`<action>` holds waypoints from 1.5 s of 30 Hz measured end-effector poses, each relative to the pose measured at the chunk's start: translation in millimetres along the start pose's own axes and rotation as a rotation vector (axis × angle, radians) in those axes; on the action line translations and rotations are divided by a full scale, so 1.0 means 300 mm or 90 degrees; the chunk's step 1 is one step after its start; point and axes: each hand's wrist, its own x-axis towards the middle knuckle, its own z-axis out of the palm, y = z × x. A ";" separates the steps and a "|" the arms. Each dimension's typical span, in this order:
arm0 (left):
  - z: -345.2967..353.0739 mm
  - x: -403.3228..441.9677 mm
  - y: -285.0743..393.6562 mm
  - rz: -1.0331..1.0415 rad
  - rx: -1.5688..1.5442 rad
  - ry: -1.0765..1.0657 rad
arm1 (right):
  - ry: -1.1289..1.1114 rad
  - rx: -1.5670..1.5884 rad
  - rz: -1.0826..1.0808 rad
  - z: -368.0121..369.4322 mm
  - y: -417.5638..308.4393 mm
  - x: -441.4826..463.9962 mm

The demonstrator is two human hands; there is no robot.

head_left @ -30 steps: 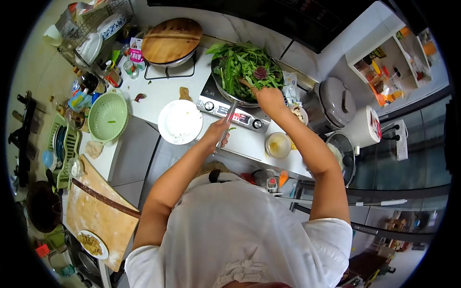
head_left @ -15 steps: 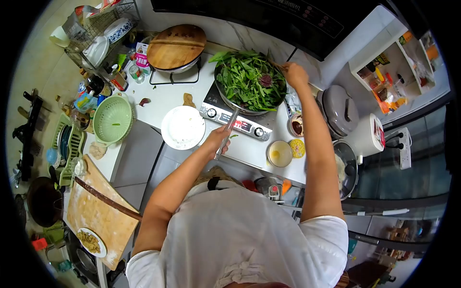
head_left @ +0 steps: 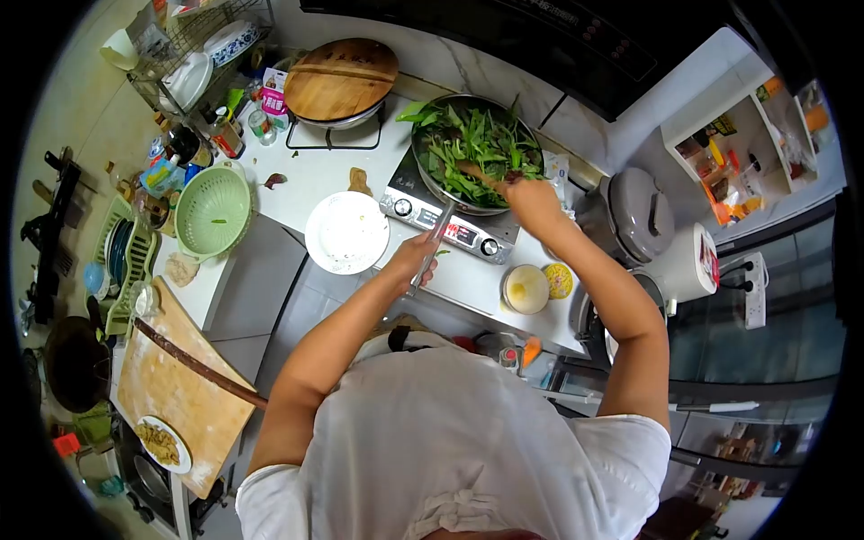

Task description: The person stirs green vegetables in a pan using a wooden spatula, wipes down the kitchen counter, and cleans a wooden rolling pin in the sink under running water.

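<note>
While left hand (head_left: 415,261) grips one pan handle (head_left: 443,222), right hand (head_left: 535,206) clasps one wooden utensil (head_left: 474,173) — amid leafy greens (head_left: 487,142).

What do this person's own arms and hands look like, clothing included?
The left hand and right hand are bare, with no gloves. No watch or bracelet shows on either wrist; rings are too small to tell. Both arms emerge from loose, short white sleeves of a plain white top.
</note>
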 end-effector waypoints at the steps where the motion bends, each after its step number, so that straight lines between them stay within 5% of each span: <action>1: 0.001 0.001 0.001 -0.003 0.000 0.000 | -0.017 -0.036 -0.020 0.038 -0.004 -0.013; 8: 0.007 -0.006 0.004 -0.001 -0.007 0.002 | 0.054 0.005 0.028 0.212 0.004 0.048; 17: 0.007 -0.002 -0.003 0.009 0.005 0.002 | 0.060 0.258 0.321 -0.066 0.155 0.187; 20: 0.005 0.002 -0.005 0.002 -0.007 -0.004 | 0.104 0.302 0.359 0.113 0.173 0.331; 23: 0.013 -0.014 0.006 0.005 -0.016 -0.005 | 0.105 0.366 0.323 0.182 0.112 0.377; 31: 0.011 -0.007 0.001 0.012 -0.001 -0.001 | 0.057 -0.027 -0.004 0.021 0.005 0.127; 37: 0.012 -0.004 0.003 0.005 -0.014 0.001 | -0.010 -0.047 -0.018 -0.059 -0.004 -0.028; 45: 0.021 -0.015 0.010 -0.002 -0.010 0.025 | 0.013 0.002 0.070 0.154 -0.033 0.040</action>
